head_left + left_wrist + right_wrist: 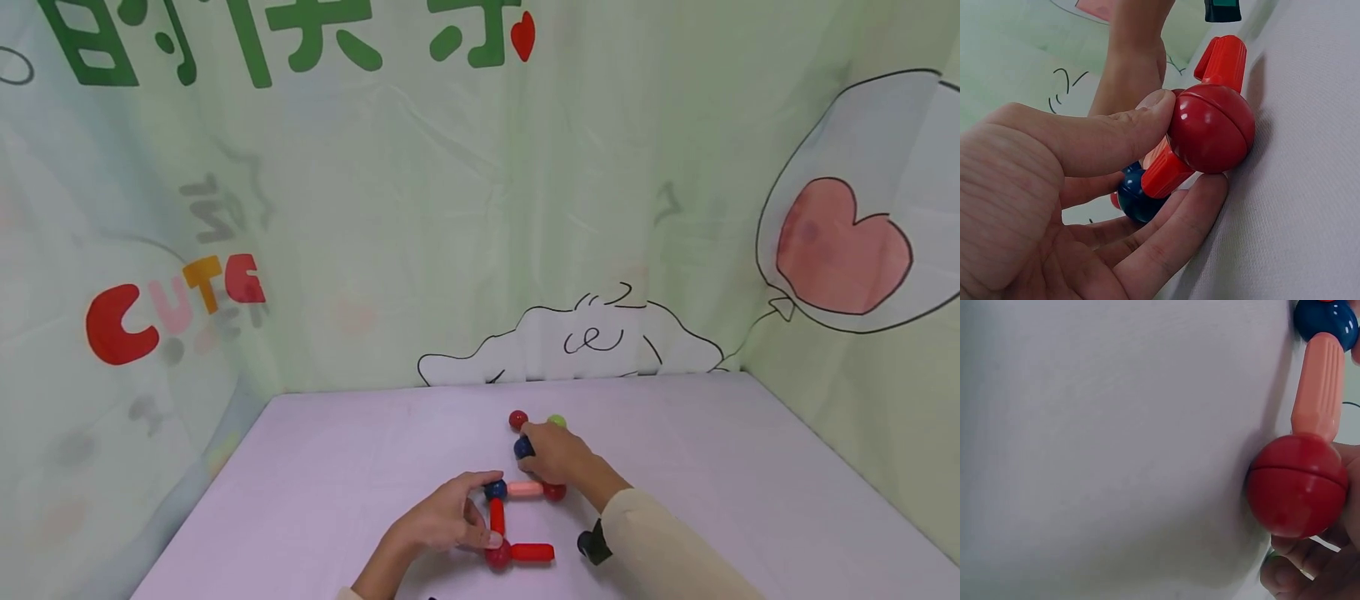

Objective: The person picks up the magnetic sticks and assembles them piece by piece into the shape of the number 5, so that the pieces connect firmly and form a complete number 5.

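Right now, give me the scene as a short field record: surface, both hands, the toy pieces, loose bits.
surface: pale purple table
left hand: thumb and fingers pinch the near red ball
right hand: rests on the far red ball, holds a dark blue ball
structure: red stick runs from near red ball to blue ball; pink stick joins that to far red ball; second red stick points right
loose: red ball, green ball

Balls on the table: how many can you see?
6: a red ball and green ball at the back, a blue one under the right hand, and three joining the sticks: blue, red, red. The hands may hide more.
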Available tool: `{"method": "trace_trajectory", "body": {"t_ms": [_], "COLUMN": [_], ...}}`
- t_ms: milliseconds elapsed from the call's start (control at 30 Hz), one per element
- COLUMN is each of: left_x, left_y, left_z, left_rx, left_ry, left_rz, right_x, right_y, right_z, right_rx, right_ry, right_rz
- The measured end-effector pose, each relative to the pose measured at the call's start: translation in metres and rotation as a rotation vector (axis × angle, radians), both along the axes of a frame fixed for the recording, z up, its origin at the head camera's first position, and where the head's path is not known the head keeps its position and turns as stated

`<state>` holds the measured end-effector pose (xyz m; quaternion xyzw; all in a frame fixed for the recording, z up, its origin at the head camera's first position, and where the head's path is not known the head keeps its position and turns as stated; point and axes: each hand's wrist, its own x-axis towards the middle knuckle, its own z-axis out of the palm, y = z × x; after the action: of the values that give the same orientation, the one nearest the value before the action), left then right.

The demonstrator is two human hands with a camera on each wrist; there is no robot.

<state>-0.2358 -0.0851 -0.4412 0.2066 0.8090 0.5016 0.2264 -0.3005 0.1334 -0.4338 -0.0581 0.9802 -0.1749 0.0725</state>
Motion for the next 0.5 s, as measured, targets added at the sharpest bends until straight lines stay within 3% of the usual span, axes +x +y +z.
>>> {"method": "trace_trajectory", "body": {"t_ms": [200, 500], "left_x": [0.000, -0.001], "left_y": [0.000, 0.000], "left_z": [0.000, 0.000], "left_rx": [-0.006, -0.016], "left_ry": [-0.002, 0.003], "left_rz": [0.002, 0.011], "right_x": [0.002, 0.009], "right_y": [0.006, 0.015], "right_z": [-0.001, 0.006], "right_rx": [-0.040, -0.112], "right_ry": [0.012, 0.047], "right_rz": [-0.034, -0.002]}}
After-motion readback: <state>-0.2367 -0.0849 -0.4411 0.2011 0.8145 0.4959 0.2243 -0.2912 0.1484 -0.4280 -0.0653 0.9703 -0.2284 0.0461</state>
